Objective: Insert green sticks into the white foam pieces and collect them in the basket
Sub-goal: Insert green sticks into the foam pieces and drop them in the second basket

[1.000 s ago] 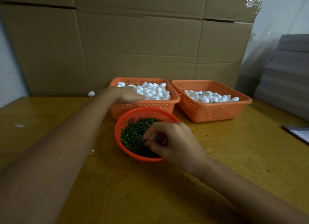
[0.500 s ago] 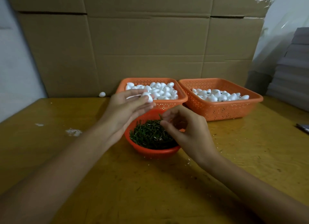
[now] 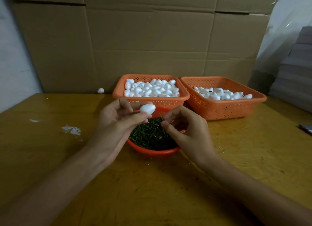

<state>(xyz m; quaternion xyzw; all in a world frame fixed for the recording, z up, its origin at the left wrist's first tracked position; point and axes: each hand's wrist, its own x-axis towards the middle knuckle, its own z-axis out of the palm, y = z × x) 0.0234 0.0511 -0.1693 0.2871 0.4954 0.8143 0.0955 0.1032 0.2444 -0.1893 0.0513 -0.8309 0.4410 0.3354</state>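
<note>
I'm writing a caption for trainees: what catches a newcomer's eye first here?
At centre, the left hand holds a white foam piece above the round basket of green sticks, while the right hand pinches a green stick beside it. Behind stand the left square basket and right square basket, both holding foam pieces.

Matt white foam piece (image 3: 147, 108), perforated orange plastic baskets (image 3: 224, 107), brown corrugated cardboard (image 3: 152, 40), and a scuffed, yellowish wooden table (image 3: 253, 150).

White foam pieces (image 3: 150, 90); green sticks (image 3: 150, 135); orange perforated baskets (image 3: 224, 107); yellow-brown table (image 3: 253, 150).
</note>
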